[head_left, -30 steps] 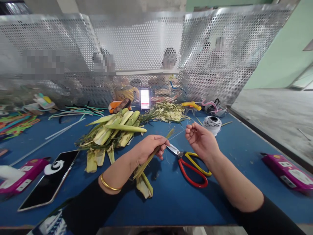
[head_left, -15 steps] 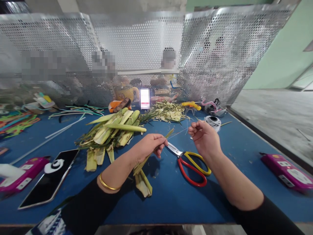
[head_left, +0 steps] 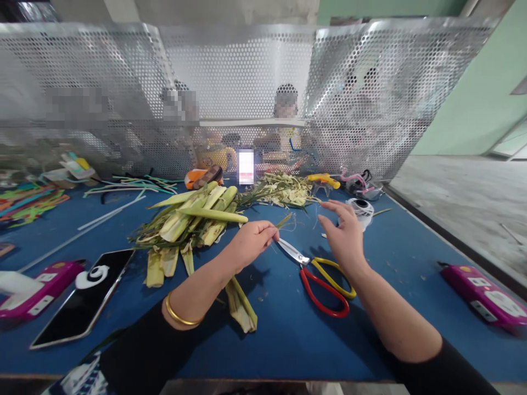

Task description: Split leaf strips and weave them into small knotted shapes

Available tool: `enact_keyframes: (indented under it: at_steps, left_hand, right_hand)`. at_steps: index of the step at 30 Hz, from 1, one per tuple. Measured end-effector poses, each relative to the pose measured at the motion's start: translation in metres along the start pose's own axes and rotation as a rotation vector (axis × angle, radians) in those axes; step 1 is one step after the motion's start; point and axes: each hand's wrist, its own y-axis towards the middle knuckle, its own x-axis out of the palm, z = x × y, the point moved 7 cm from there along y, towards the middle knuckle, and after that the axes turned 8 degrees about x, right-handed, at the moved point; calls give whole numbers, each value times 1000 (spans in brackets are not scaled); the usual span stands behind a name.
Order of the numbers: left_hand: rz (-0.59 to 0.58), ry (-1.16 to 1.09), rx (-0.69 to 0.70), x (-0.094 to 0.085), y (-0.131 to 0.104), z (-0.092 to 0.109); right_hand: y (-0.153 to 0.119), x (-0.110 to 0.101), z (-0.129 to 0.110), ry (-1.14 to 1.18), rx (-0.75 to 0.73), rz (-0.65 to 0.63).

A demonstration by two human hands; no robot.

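Pinched in my left hand (head_left: 256, 243) is a green plant strip (head_left: 284, 220), its tip sticking out past the fingers. A fine clear thread curls around that tip. My right hand (head_left: 342, 230) is raised with fingers apart, beside a white roll (head_left: 361, 213). Between my hands lie scissors with red and yellow handles (head_left: 325, 278), the blades pointing at my left hand. Below my left wrist, a pale green husk piece (head_left: 241, 307) rests on the blue table (head_left: 280, 340). Left of my left hand is a pile of green husks and stalks (head_left: 197, 214).
A phone (head_left: 84, 299) and a magenta device (head_left: 43, 288) lie at the left, another magenta device (head_left: 483, 293) at the right. Shredded plant bits (head_left: 284, 189) and a yellow tool (head_left: 324, 180) are at the back, before a perforated metal screen (head_left: 247, 71).
My right hand has opened from its curled grip and let the thread slacken. The fingers of my left hand have closed more tightly, and the strip's tip shows less.
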Motion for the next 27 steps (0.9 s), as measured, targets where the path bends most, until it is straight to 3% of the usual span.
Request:
enact_keyframes:
  at_steps: [6, 9, 12, 19, 23, 25, 27]
  left_hand:
    - [-13, 5, -4, 4, -1, 0]
    - [-25, 30, 15, 6, -1, 0]
    - [-31, 60, 33, 6, 0, -1]
    - [-25, 25, 4, 4, 0, -1]
    - [-33, 52, 27, 4, 0, 1]
    - [-27, 92, 51, 3, 0, 1]
    - [-16, 154, 80, 1, 1, 1]
  right_hand:
    - [-33, 55, -15, 176, 47, -622]
    - [-49, 70, -21, 253, 76, -798]
    - [-54, 72, -24, 364, 147, -845]
    - [-61, 74, -15, 784, 586, -869]
    - [-69, 76, -11, 746, 702, -978]
    - [-73, 77, -10, 684, 703, -1056]
    - [-72, 76, -9, 629, 656, -1049]
